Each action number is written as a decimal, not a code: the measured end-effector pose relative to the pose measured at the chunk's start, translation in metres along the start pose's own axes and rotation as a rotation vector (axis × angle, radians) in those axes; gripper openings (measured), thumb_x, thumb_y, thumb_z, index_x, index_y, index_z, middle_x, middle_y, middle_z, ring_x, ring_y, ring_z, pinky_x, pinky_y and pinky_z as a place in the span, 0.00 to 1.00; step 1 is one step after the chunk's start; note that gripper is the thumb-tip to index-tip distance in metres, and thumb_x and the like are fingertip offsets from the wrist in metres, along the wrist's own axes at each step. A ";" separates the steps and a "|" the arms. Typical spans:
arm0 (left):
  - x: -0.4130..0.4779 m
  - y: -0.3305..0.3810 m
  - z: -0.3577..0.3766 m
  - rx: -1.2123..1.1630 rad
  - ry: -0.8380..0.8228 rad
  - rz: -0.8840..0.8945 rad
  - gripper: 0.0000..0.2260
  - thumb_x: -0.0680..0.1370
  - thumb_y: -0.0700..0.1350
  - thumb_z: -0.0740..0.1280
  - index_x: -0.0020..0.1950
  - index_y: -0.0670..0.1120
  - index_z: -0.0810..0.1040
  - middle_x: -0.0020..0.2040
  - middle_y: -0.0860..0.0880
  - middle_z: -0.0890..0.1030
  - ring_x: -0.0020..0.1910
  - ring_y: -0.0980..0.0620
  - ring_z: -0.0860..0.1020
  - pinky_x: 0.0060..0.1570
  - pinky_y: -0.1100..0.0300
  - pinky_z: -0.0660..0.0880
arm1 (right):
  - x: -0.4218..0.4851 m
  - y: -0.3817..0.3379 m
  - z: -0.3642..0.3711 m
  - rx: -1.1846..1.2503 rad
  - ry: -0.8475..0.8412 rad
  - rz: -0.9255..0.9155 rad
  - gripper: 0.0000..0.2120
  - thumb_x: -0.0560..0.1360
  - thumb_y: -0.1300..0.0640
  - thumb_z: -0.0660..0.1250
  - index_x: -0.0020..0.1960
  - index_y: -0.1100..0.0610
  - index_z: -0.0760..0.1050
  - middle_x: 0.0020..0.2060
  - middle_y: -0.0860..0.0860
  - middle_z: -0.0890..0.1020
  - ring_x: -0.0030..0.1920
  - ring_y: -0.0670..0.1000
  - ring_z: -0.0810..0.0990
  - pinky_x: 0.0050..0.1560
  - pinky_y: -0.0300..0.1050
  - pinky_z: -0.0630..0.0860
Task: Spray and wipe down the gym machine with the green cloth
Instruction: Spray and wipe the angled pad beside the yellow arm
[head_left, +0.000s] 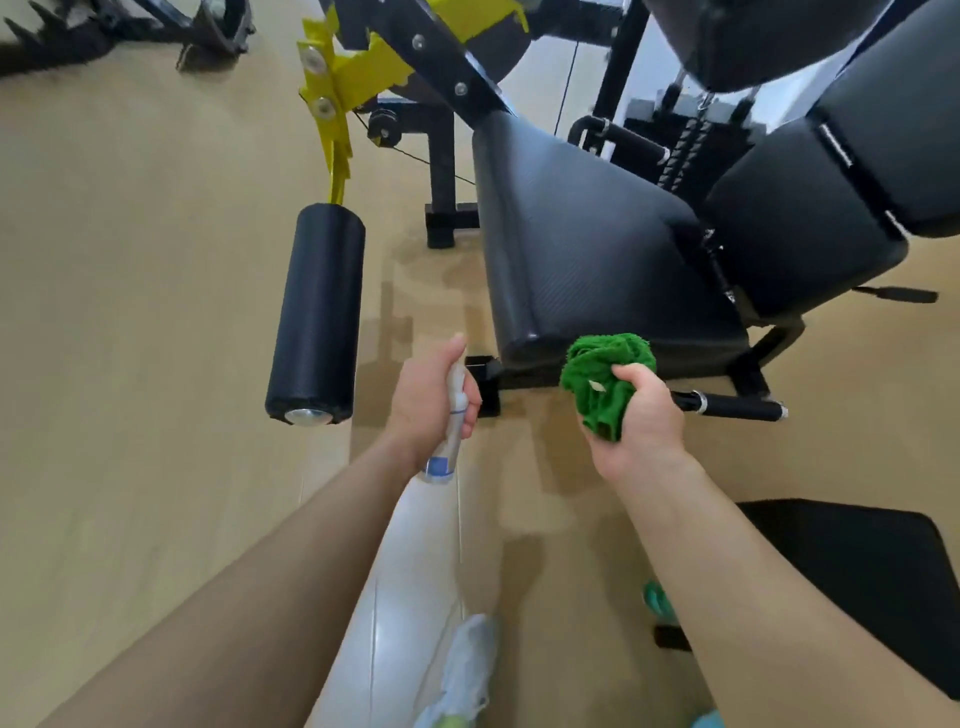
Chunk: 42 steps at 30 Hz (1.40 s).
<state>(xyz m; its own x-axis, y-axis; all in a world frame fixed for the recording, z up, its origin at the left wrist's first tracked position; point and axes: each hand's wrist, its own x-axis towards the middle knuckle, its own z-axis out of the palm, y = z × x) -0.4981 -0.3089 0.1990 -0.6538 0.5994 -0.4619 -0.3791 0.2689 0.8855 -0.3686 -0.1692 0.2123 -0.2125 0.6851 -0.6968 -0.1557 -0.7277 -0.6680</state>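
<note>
Holding a spray bottle (451, 415) in the left hand (428, 402) and bunched cloth (605, 382) in the right hand (641, 421), the person seems near the start; the seat (582, 244) looks dry and unwiped.

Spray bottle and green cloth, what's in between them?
In the head view, a black foot of the machine's frame shows between the spray bottle and the green cloth, with tan floor around it.

Head-worn camera, forward-down, near seat pad (597, 249).

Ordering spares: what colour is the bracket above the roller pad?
The bracket is yellow; head view shows it.
</note>
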 end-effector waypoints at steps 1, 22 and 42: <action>0.012 0.000 0.001 -0.031 -0.012 -0.021 0.31 0.86 0.57 0.56 0.27 0.43 0.73 0.28 0.41 0.72 0.24 0.49 0.71 0.34 0.56 0.74 | 0.008 -0.003 0.006 -0.013 0.002 -0.005 0.14 0.74 0.60 0.68 0.59 0.55 0.79 0.55 0.56 0.85 0.48 0.56 0.85 0.35 0.44 0.80; 0.162 0.023 -0.038 0.162 -0.307 -0.036 0.28 0.84 0.51 0.59 0.27 0.39 0.73 0.26 0.39 0.72 0.25 0.46 0.69 0.39 0.54 0.74 | 0.066 -0.009 0.122 -0.638 0.312 -0.769 0.25 0.76 0.60 0.69 0.71 0.44 0.72 0.55 0.34 0.75 0.55 0.37 0.77 0.52 0.28 0.74; 0.265 0.061 -0.094 0.250 -0.446 -0.034 0.29 0.78 0.62 0.59 0.29 0.39 0.75 0.27 0.39 0.76 0.25 0.45 0.72 0.44 0.50 0.77 | 0.089 0.046 0.121 -2.124 -0.056 -1.064 0.25 0.79 0.58 0.67 0.75 0.52 0.71 0.78 0.64 0.59 0.76 0.68 0.61 0.72 0.66 0.68</action>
<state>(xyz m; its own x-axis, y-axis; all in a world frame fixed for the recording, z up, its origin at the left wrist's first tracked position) -0.7563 -0.2047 0.1256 -0.2803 0.8360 -0.4718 -0.1917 0.4329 0.8808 -0.5116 -0.1457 0.1516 -0.7765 0.6239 -0.0887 0.6184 0.7815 0.0826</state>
